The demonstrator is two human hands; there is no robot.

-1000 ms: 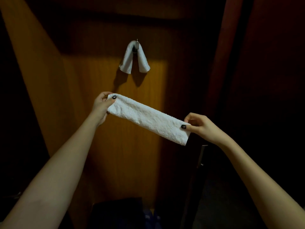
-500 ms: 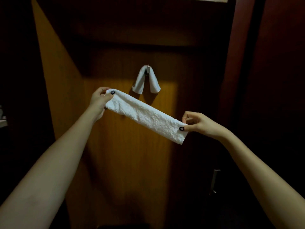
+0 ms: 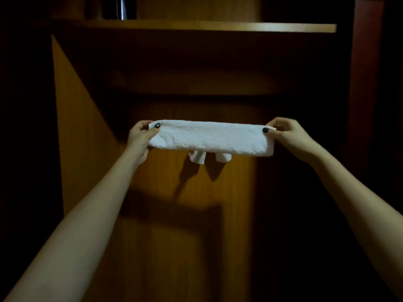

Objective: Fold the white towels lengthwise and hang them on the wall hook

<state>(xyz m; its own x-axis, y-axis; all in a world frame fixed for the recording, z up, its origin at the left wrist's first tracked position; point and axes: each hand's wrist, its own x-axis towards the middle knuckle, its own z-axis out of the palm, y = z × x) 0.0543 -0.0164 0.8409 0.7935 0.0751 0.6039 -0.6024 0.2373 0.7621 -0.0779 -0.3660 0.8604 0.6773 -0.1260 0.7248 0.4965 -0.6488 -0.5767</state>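
A folded towel, white and fluffy, is stretched out level in the air between two bare hands, in front of a wooden wall. It is doubled along its length into a long narrow band, with the rounded fold along the bottom edge.

The left hand pinches the band's left end, thumb on the near face and fingers curled behind it. The right hand pinches the right end the same way (both thumbnails are painted dark). Both arms reach forward, bare to the edge of the view.

A second towel hangs on the wall behind. Only its two lower ends show, poking out just under the held band's bottom edge near the middle. Whatever it hangs from is hidden behind the band.

The wall is lit warm orange in the centre and falls into deep shadow at both sides. The arms and towels throw dark shadows on it. Above runs a wooden shelf, and a dark shiny object stands on its left part, too dim to identify.
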